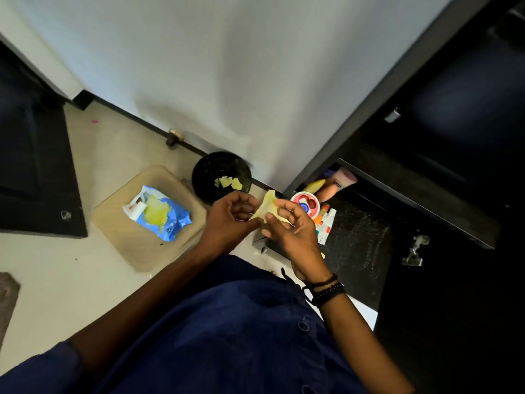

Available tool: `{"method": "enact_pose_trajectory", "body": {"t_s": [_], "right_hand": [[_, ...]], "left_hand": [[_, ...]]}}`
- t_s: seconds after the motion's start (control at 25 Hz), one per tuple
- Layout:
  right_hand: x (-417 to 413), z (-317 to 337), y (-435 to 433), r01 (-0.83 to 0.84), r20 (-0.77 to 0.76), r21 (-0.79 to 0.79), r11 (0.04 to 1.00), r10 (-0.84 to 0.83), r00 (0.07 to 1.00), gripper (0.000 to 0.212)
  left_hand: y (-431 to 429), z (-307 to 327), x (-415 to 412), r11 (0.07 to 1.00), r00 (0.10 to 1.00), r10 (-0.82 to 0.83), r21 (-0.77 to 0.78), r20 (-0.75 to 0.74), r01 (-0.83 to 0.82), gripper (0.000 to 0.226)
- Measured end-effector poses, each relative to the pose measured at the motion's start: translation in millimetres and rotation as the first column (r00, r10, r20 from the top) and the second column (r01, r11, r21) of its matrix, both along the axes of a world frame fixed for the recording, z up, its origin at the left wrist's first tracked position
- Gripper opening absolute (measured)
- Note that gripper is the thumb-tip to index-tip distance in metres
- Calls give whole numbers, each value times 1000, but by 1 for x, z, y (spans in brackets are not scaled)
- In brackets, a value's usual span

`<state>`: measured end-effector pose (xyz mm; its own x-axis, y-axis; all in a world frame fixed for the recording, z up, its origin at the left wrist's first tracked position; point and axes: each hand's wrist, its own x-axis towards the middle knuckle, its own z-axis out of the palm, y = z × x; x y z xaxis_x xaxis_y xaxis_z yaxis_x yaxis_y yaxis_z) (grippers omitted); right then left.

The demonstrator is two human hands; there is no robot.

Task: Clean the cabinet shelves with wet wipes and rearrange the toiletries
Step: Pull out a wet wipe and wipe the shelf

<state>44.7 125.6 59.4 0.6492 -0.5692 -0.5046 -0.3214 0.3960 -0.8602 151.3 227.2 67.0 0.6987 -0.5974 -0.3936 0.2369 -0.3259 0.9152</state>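
Both my hands hold a pale yellow wet wipe point(267, 206) in front of me, above the floor. My left hand point(231, 216) pinches its lower left edge and my right hand point(289, 226) grips its right side. A blue wet wipe pack point(167, 220) lies open on a beige stool, with a yellow wipe sticking out. Toiletries sit on the dark lower cabinet shelf point(355, 237) at the right: a round pink and white tub point(306, 204), a white and orange tube point(325, 223), a yellow bottle point(315, 185) and a pink bottle point(342, 180).
A black bin point(207, 169) with used yellow wipes inside stands by the white wall. The beige stool point(127, 237) is on the floor at the left. A dark open cabinet door point(37, 166) is at far left, and a dark upper shelf point(426, 200) with metal hinges at right.
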Motion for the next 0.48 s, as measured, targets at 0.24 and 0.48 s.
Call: {"method": "enact_pose_trajectory", "body": {"t_s": [0.24,0.48], "right_hand": [[-47,-7,-27,184,73,192,964,-201,977,42],[-96,-32,-65,210,-94,-42,977,-213,973,20]], "left_hand": [[-34,-1,-23,991,982,-134,-5,-135,135,26],[-69,-9,-52,919,916,-389,113,96,378,28]]}}
